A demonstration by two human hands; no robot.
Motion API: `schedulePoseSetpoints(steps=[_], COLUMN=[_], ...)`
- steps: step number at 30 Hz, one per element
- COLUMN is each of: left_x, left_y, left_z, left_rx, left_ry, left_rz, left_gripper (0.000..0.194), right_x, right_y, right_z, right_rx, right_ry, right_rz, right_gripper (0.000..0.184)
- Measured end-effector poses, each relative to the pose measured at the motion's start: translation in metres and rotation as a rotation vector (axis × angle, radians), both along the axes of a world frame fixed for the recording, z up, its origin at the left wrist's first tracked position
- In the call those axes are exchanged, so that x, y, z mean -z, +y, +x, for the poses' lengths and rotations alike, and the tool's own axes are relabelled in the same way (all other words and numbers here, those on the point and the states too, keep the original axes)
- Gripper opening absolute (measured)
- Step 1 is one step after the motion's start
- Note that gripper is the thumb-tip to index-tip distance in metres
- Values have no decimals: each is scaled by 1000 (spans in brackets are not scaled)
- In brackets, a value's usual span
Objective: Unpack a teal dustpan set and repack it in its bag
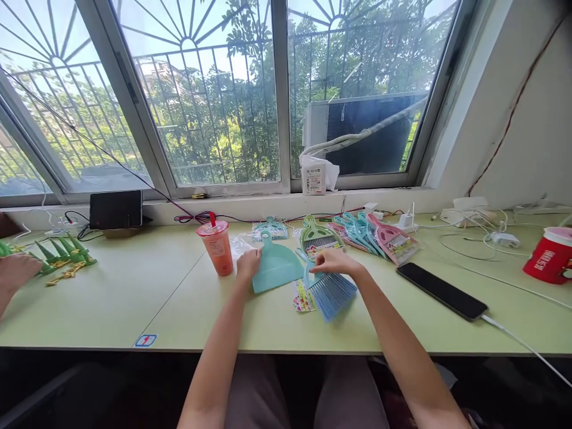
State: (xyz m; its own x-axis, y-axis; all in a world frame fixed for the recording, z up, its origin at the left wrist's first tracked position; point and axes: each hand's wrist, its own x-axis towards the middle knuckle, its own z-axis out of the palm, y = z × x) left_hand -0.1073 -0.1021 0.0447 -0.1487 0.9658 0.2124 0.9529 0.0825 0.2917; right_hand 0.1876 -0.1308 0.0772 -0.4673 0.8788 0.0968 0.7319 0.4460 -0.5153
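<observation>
I saw the left hand (pixel 248 265) pinching the left edge of the dustpan (pixel 277 267), which lay on the table (pixel 179 319) between both hands. The right hand (pixel 334 262) pinched the brush (pixel 331 293) near its handle, bristles fanned out below the fingers, just beside a bright card (pixel 304 297).

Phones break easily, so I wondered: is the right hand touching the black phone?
Apart: the head view shows table surface between the right hand and the black phone.
</observation>
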Motion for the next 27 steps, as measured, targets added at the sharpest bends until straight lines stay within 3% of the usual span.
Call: schedulePoseSetpoints(steps=[3, 6, 12, 27], left_x=[0, 1, 6, 6], left_y=[0, -2, -4, -5], left_z=[-2, 0, 4, 7], left_rx=[22, 36, 33, 30], left_ry=[53, 92, 174, 187], left_rz=[-71, -86, 2, -8], left_gripper=[48, 47, 45, 41], right_x=[13, 17, 14, 16], right_y=[1, -3, -10, -1], right_z=[-15, -26, -29, -24], right_rx=[35, 37, 67, 124], right_ry=[-275, -365, -392, -362], right_rz=[57, 84, 106, 196], right_gripper=[36, 33, 36, 30])
